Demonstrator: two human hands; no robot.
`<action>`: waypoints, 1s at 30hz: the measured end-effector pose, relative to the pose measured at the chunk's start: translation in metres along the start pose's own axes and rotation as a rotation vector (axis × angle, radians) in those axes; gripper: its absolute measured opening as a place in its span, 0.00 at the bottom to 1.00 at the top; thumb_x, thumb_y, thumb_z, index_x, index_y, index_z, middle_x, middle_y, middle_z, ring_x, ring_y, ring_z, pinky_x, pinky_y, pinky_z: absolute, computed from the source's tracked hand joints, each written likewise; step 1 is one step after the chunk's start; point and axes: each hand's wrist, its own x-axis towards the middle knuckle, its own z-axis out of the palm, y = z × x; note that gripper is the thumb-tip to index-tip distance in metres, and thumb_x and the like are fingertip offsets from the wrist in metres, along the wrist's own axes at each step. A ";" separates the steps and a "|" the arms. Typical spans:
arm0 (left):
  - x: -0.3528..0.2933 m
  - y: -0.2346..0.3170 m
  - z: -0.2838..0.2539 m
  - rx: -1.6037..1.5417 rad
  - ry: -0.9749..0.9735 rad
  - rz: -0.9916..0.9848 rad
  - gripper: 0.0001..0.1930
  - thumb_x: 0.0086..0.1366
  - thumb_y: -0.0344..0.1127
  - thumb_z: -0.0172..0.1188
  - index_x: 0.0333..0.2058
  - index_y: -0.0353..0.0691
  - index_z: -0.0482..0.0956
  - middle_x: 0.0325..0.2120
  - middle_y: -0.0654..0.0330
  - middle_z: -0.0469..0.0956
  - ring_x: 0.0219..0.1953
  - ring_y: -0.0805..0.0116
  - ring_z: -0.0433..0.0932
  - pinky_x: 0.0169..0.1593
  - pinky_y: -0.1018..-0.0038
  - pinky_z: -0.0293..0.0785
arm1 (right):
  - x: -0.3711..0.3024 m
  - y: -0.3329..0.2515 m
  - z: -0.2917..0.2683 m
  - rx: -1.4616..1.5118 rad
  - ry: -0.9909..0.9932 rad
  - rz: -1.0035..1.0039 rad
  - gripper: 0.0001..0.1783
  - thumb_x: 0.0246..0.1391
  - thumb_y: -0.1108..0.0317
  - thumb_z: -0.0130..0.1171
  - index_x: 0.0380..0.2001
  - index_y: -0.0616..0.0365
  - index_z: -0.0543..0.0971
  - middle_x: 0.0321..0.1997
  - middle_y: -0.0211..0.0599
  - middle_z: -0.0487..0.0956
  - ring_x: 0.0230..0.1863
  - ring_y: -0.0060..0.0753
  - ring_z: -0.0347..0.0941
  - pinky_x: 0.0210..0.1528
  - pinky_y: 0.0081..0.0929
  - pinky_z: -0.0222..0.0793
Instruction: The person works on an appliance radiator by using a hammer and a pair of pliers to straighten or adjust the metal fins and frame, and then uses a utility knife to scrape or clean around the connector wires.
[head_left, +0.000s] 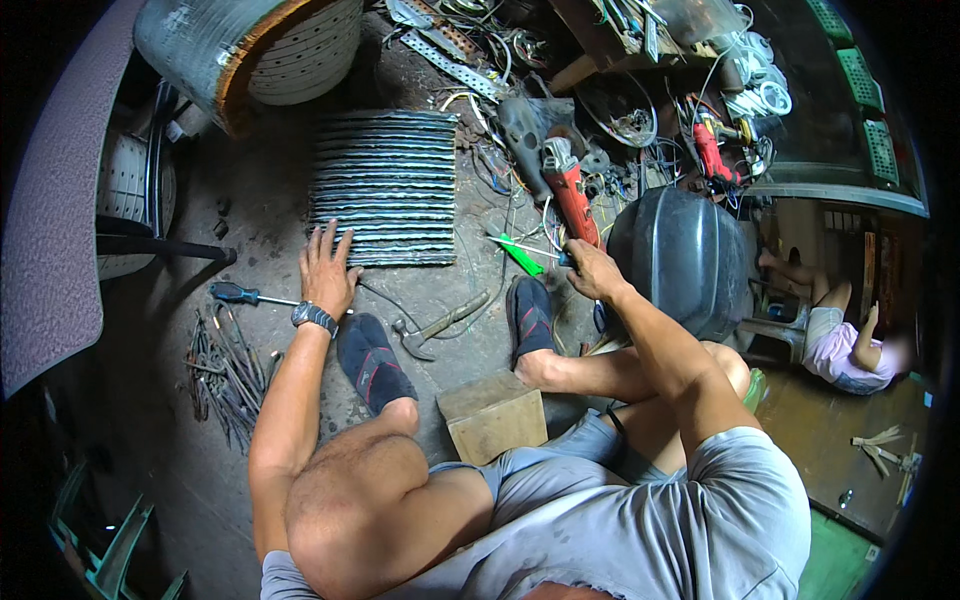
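Note:
A square ribbed panel [385, 185], dark with pale wavy rows like a pleated filter or radiator core, lies flat on the floor. My left hand [328, 270] rests on its near left corner with fingers stretched out, wearing a wristwatch [314, 317]. To the right, my right hand [594, 271] closes around the blue handle of a screwdriver [567, 259]; its thin shaft points left. A bright green strip [520, 255] lies under that shaft. Between my feet is a claw hammer [440, 325], and beside my left wrist a second screwdriver [236, 292] with a blue-black handle.
A red angle grinder [570, 195] and black rounded casing [680, 260] stand right, a red power tool [712, 155] farther back. Thin metal rods [230, 375] lie left; a wooden block [492, 412] is before me. A drum [250, 60] is far left; another person [845, 345] sits far right.

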 end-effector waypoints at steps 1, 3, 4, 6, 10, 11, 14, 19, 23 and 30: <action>0.002 0.002 0.002 -0.002 -0.002 0.008 0.39 0.57 0.38 0.70 0.67 0.47 0.66 0.71 0.56 0.56 0.72 0.47 0.54 0.70 0.48 0.53 | 0.003 0.000 0.002 -0.016 -0.017 -0.043 0.25 0.54 0.65 0.61 0.52 0.60 0.67 0.50 0.54 0.74 0.54 0.60 0.72 0.56 0.48 0.70; 0.003 -0.003 0.007 -0.015 -0.030 -0.005 0.38 0.58 0.39 0.70 0.66 0.47 0.66 0.72 0.56 0.56 0.72 0.47 0.54 0.71 0.49 0.53 | 0.009 -0.011 0.002 0.005 -0.045 -0.029 0.24 0.54 0.63 0.61 0.50 0.59 0.68 0.49 0.54 0.74 0.53 0.60 0.73 0.55 0.50 0.69; 0.002 -0.005 0.008 -0.009 -0.037 -0.002 0.38 0.58 0.39 0.70 0.66 0.47 0.66 0.72 0.56 0.56 0.72 0.47 0.54 0.71 0.49 0.53 | 0.012 -0.017 0.002 0.019 -0.074 -0.020 0.23 0.54 0.61 0.62 0.48 0.59 0.69 0.49 0.54 0.75 0.53 0.60 0.73 0.54 0.51 0.69; 0.000 -0.006 0.008 -0.034 -0.043 -0.013 0.36 0.57 0.39 0.70 0.65 0.47 0.68 0.72 0.57 0.56 0.73 0.49 0.53 0.72 0.49 0.51 | 0.014 -0.017 0.006 0.043 -0.108 -0.007 0.23 0.54 0.60 0.62 0.49 0.57 0.69 0.51 0.51 0.75 0.55 0.58 0.72 0.55 0.52 0.68; 0.003 -0.005 0.012 -0.043 -0.019 -0.018 0.35 0.58 0.39 0.70 0.64 0.44 0.70 0.71 0.56 0.58 0.72 0.48 0.54 0.72 0.51 0.52 | 0.011 -0.011 0.014 0.046 -0.016 -0.150 0.23 0.54 0.62 0.62 0.51 0.55 0.70 0.52 0.46 0.74 0.57 0.54 0.71 0.55 0.52 0.66; 0.004 -0.002 0.013 -0.036 -0.017 -0.026 0.35 0.58 0.39 0.70 0.64 0.43 0.69 0.70 0.56 0.59 0.72 0.48 0.54 0.72 0.51 0.52 | 0.010 -0.013 0.013 0.056 0.011 -0.179 0.23 0.54 0.63 0.63 0.52 0.55 0.70 0.53 0.44 0.74 0.57 0.53 0.70 0.55 0.52 0.66; 0.004 0.002 0.013 -0.028 -0.022 -0.037 0.36 0.58 0.39 0.69 0.64 0.42 0.68 0.71 0.55 0.59 0.72 0.48 0.54 0.72 0.51 0.52 | 0.013 -0.011 0.003 -0.004 -0.044 -0.157 0.24 0.53 0.65 0.63 0.52 0.54 0.70 0.52 0.44 0.74 0.58 0.53 0.70 0.55 0.51 0.66; 0.002 -0.001 0.012 -0.011 -0.026 -0.027 0.38 0.57 0.38 0.70 0.65 0.42 0.66 0.70 0.56 0.60 0.72 0.47 0.55 0.71 0.53 0.54 | -0.006 0.016 -0.078 -0.100 -0.332 0.070 0.26 0.51 0.66 0.65 0.54 0.57 0.72 0.51 0.52 0.78 0.53 0.59 0.75 0.55 0.49 0.72; 0.007 0.000 0.009 -0.010 -0.003 -0.069 0.40 0.56 0.38 0.71 0.67 0.45 0.64 0.69 0.56 0.61 0.70 0.47 0.58 0.70 0.54 0.56 | -0.037 -0.001 -0.158 -0.371 -0.460 0.248 0.28 0.52 0.65 0.65 0.57 0.56 0.72 0.51 0.51 0.79 0.53 0.58 0.76 0.54 0.47 0.74; 0.015 0.010 0.010 0.061 0.008 -0.090 0.42 0.56 0.43 0.72 0.69 0.50 0.63 0.71 0.56 0.57 0.72 0.48 0.55 0.70 0.49 0.54 | -0.002 -0.005 -0.043 0.011 0.033 -0.163 0.23 0.55 0.70 0.60 0.55 0.55 0.73 0.50 0.49 0.77 0.53 0.58 0.74 0.54 0.49 0.71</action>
